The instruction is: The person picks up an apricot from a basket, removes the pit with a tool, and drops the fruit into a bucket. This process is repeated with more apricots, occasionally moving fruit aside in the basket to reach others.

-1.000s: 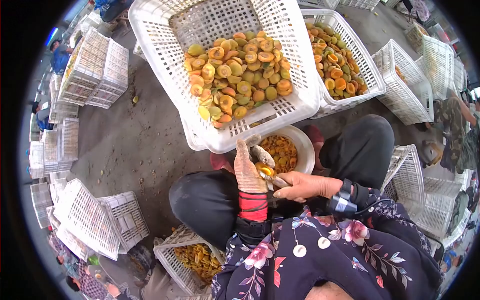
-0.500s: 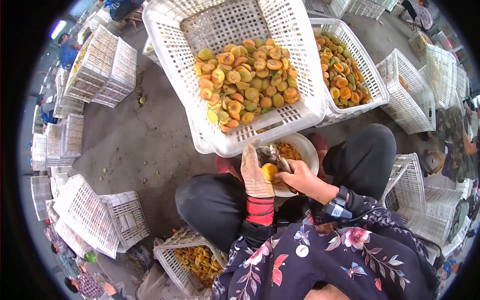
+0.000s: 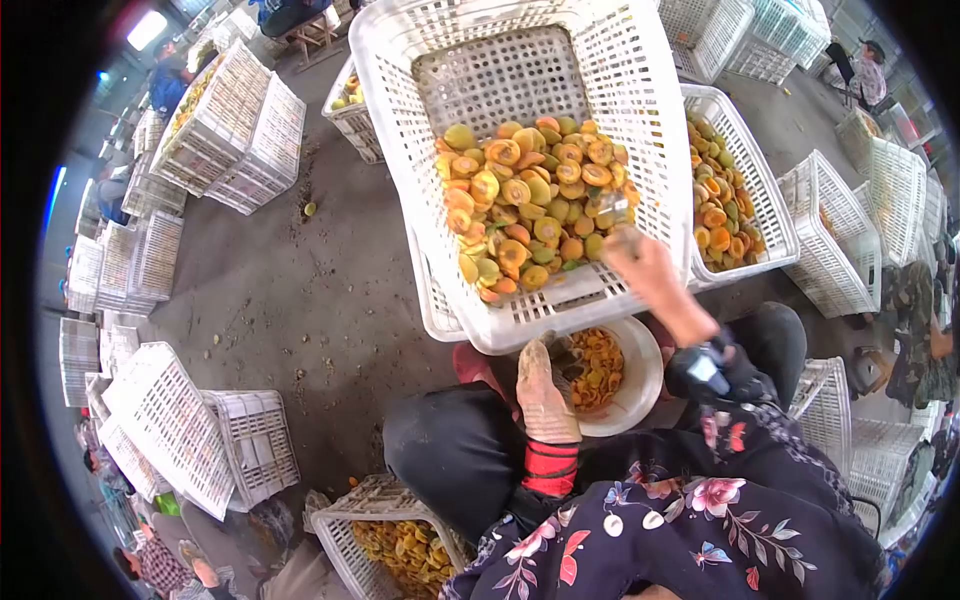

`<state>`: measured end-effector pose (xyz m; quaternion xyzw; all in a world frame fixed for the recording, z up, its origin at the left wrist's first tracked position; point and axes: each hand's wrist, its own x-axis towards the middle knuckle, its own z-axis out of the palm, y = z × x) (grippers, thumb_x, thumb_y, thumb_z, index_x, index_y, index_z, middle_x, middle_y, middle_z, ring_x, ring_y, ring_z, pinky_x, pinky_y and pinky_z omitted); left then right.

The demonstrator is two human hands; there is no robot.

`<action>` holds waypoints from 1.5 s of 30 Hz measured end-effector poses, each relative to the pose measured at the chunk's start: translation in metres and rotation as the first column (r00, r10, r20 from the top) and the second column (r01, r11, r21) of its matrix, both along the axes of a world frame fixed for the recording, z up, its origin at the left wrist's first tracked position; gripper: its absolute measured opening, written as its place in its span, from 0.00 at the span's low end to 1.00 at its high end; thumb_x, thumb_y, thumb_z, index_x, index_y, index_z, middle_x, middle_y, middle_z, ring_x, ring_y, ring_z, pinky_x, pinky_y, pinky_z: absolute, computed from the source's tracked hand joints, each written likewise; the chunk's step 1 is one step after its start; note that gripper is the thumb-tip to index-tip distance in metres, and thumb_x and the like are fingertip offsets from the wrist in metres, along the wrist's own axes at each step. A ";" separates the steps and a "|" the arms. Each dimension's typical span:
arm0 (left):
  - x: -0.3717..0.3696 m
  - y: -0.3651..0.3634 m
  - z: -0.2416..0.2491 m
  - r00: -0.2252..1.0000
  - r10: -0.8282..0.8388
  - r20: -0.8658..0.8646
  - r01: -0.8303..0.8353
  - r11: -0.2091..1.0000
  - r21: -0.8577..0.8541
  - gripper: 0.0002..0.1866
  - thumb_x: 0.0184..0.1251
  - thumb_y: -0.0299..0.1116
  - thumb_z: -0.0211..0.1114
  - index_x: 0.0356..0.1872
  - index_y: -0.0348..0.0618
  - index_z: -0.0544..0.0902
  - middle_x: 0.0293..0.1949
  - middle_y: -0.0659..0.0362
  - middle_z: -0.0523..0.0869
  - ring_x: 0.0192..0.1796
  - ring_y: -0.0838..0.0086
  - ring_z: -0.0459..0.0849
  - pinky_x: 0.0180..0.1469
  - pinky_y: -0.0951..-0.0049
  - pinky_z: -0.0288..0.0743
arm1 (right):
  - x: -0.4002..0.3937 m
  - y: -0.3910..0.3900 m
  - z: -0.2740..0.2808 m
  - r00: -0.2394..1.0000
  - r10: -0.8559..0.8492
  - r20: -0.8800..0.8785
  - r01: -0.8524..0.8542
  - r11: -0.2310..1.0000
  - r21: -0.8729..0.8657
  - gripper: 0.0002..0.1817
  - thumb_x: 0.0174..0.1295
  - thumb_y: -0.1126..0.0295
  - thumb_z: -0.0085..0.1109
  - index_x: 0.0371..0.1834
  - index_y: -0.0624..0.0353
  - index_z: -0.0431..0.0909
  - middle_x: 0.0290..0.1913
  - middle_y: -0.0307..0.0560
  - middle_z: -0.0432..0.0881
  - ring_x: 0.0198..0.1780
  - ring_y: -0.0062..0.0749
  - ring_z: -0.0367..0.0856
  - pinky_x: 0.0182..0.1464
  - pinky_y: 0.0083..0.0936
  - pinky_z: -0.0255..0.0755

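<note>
My right hand [image 3: 650,272], blurred by motion, reaches over the near right side of the white plastic crate [image 3: 385,130]. It is closed on a small tool with a shiny metal end [image 3: 612,208], whose exact kind is smeared. That end overlaps the halved apricots [image 3: 520,205] heaped in the crate. My left hand [image 3: 545,390], in a dirty pale glove with a red cuff, is at the left rim of a white bucket [image 3: 645,375]. Its fingers are mostly hidden in the dark area beside the bucket. Orange fruit pieces [image 3: 597,370] lie inside the bucket.
A second crate [image 3: 775,225] of apricot halves stands at the right. Another crate [image 3: 385,555] with yellow-orange fruit is by my left leg. Stacked white crates [image 3: 235,130] line the left side, with more crates [image 3: 830,225] on the right. Other people sit around the edges.
My right hand has moved up and away from the bucket to over the crate. The yellow-orange fruit that was between my hands no longer shows there. The view has shifted slightly.
</note>
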<state>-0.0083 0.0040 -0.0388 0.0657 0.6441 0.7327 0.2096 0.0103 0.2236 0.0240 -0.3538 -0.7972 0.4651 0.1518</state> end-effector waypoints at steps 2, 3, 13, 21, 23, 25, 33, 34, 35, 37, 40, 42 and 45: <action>-0.003 -0.005 -0.004 0.886 -0.147 -0.441 0.027 0.963 -0.267 0.17 0.81 0.36 0.47 0.55 0.34 0.77 0.49 0.52 0.83 0.48 0.67 0.83 0.52 0.70 0.78 | -0.043 -0.011 -0.058 0.991 0.120 0.058 -0.127 0.981 0.146 0.22 0.63 0.55 0.64 0.47 0.63 0.76 0.26 0.49 0.80 0.28 0.38 0.79 0.33 0.36 0.74; -0.003 -0.005 -0.005 0.884 -0.146 -0.444 0.023 0.962 -0.270 0.17 0.81 0.36 0.47 0.55 0.34 0.77 0.49 0.52 0.83 0.48 0.67 0.83 0.52 0.70 0.78 | -0.064 -0.022 -0.059 0.982 0.122 0.144 -0.142 0.979 0.145 0.23 0.60 0.55 0.65 0.45 0.65 0.76 0.28 0.57 0.81 0.31 0.45 0.82 0.35 0.41 0.74; -0.009 0.004 0.022 0.905 0.089 0.417 -0.179 0.967 0.182 0.24 0.79 0.48 0.51 0.62 0.38 0.74 0.52 0.54 0.81 0.51 0.66 0.82 0.56 0.66 0.76 | -0.083 -0.036 -0.051 0.971 0.237 -0.023 -0.234 0.936 -0.265 0.19 0.59 0.62 0.64 0.47 0.65 0.77 0.31 0.50 0.84 0.28 0.38 0.81 0.31 0.32 0.73; -0.003 -0.002 0.003 0.977 -0.057 -0.208 0.026 0.989 -0.147 0.27 0.76 0.56 0.52 0.59 0.42 0.75 0.48 0.55 0.82 0.52 0.65 0.82 0.53 0.68 0.77 | 0.039 -0.091 -0.016 0.864 0.476 -0.162 -0.490 0.870 -0.059 0.20 0.60 0.65 0.62 0.51 0.68 0.74 0.27 0.54 0.82 0.28 0.40 0.84 0.33 0.37 0.76; -0.007 0.001 0.022 0.830 -0.074 0.553 -0.110 0.950 0.293 0.24 0.77 0.54 0.52 0.55 0.43 0.76 0.45 0.57 0.83 0.46 0.68 0.84 0.45 0.70 0.79 | 0.056 -0.099 0.009 0.902 0.412 0.126 -0.428 0.891 0.150 0.20 0.61 0.65 0.63 0.50 0.65 0.69 0.35 0.62 0.83 0.35 0.59 0.82 0.38 0.47 0.73; -0.004 0.002 0.030 0.838 -0.001 0.546 -0.162 0.955 0.250 0.25 0.79 0.51 0.51 0.52 0.35 0.77 0.45 0.53 0.85 0.43 0.69 0.84 0.50 0.69 0.79 | 0.071 -0.107 0.026 0.892 0.394 0.221 -0.435 0.881 0.185 0.18 0.63 0.63 0.61 0.47 0.63 0.67 0.32 0.65 0.82 0.37 0.63 0.81 0.36 0.50 0.73; 0.006 0.001 0.038 0.920 -0.093 0.380 -0.014 0.963 0.269 0.30 0.77 0.60 0.48 0.43 0.38 0.80 0.33 0.55 0.85 0.37 0.70 0.83 0.45 0.72 0.77 | 0.098 -0.125 0.031 0.841 0.439 0.317 -0.527 0.797 0.294 0.15 0.66 0.60 0.58 0.38 0.62 0.70 0.20 0.55 0.80 0.24 0.52 0.83 0.27 0.41 0.76; 0.007 0.001 0.040 0.938 -0.079 0.338 -0.003 0.972 0.234 0.30 0.77 0.60 0.48 0.42 0.38 0.80 0.33 0.55 0.85 0.36 0.70 0.83 0.44 0.73 0.77 | 0.099 -0.126 0.030 0.848 0.423 0.319 -0.515 0.798 0.312 0.14 0.66 0.60 0.58 0.37 0.62 0.70 0.19 0.55 0.80 0.23 0.51 0.82 0.25 0.41 0.76; 0.008 0.001 0.041 0.938 -0.082 0.336 0.001 0.972 0.235 0.30 0.77 0.60 0.48 0.42 0.38 0.80 0.33 0.55 0.85 0.36 0.70 0.83 0.44 0.73 0.77 | 0.100 -0.126 0.029 0.850 0.420 0.318 -0.512 0.800 0.313 0.14 0.66 0.60 0.58 0.37 0.62 0.70 0.19 0.55 0.80 0.23 0.51 0.82 0.25 0.41 0.76; 0.010 0.002 0.053 0.941 -0.096 0.325 0.010 0.966 0.257 0.30 0.77 0.60 0.48 0.41 0.38 0.80 0.33 0.56 0.85 0.36 0.71 0.83 0.44 0.73 0.76 | 0.102 -0.126 0.027 0.894 0.412 0.177 -0.448 0.809 0.380 0.15 0.66 0.60 0.57 0.37 0.62 0.70 0.18 0.55 0.79 0.22 0.52 0.82 0.25 0.41 0.76; 0.010 0.003 0.045 0.967 -0.083 0.241 0.047 0.987 0.153 0.32 0.77 0.63 0.44 0.38 0.41 0.80 0.31 0.58 0.84 0.32 0.73 0.82 0.37 0.75 0.76 | 0.100 -0.120 0.030 0.839 0.450 0.307 -0.537 0.775 0.333 0.15 0.66 0.60 0.58 0.38 0.62 0.69 0.19 0.54 0.79 0.23 0.53 0.82 0.25 0.41 0.76; 0.007 0.003 0.039 0.961 -0.096 0.260 0.055 0.986 0.160 0.32 0.77 0.62 0.44 0.37 0.40 0.80 0.30 0.58 0.84 0.30 0.74 0.81 0.35 0.76 0.75 | 0.099 -0.120 0.027 0.826 0.466 0.317 -0.549 0.792 0.267 0.15 0.66 0.60 0.58 0.39 0.63 0.69 0.21 0.57 0.80 0.24 0.53 0.82 0.25 0.42 0.75; 0.005 0.001 0.035 0.951 -0.120 0.285 0.072 0.982 0.175 0.30 0.77 0.60 0.47 0.36 0.39 0.80 0.29 0.57 0.84 0.30 0.74 0.81 0.36 0.76 0.75 | 0.094 -0.123 0.001 0.846 0.525 0.094 -0.533 0.829 0.168 0.14 0.67 0.62 0.57 0.41 0.63 0.70 0.23 0.57 0.80 0.22 0.48 0.81 0.23 0.38 0.73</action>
